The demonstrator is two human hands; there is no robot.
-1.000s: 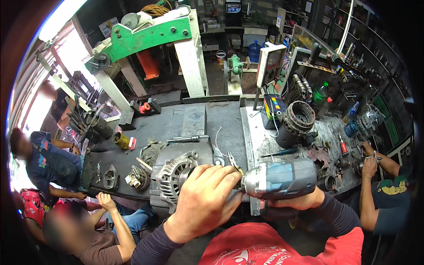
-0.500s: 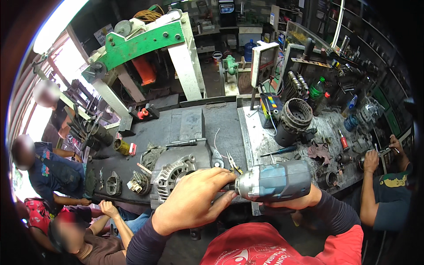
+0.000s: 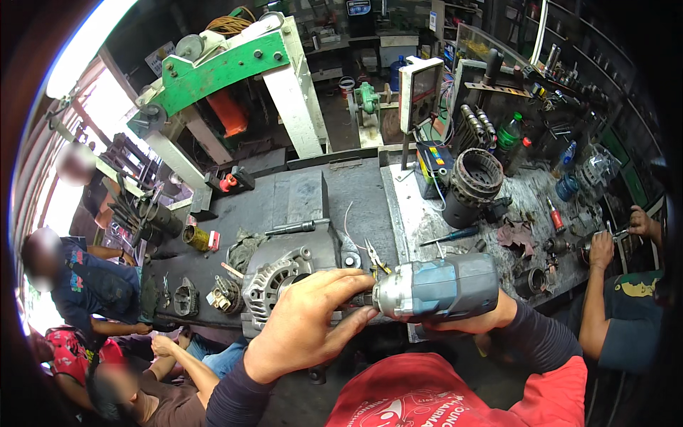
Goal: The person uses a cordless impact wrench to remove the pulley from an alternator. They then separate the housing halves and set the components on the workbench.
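Observation:
A blue and grey impact wrench (image 3: 437, 288) lies level in front of me, its nose pointing left. My right hand (image 3: 473, 324) is wrapped round its handle, largely hidden beneath the tool body. At the nose, my left hand (image 3: 306, 309) has its thumb and fingers closed about the dark socket (image 3: 361, 299). Just beyond my left hand stands a grey metal alternator (image 3: 274, 277) with a slotted housing; the hand covers part of it. Where the socket's far end meets the alternator, my fingers hide it.
Pliers (image 3: 376, 257) lie beside the alternator. A wound stator core (image 3: 477, 178) on a dark cylinder, a screwdriver (image 3: 449, 236) and a brown rag (image 3: 515, 238) are on the right bench. Co-workers sit at left; another person's hands (image 3: 602, 249) work at far right. A green-and-white frame (image 3: 220, 75) rises behind.
My view has shifted slightly. The impact wrench and my left hand sit marginally farther left in the picture; both holds look the same.

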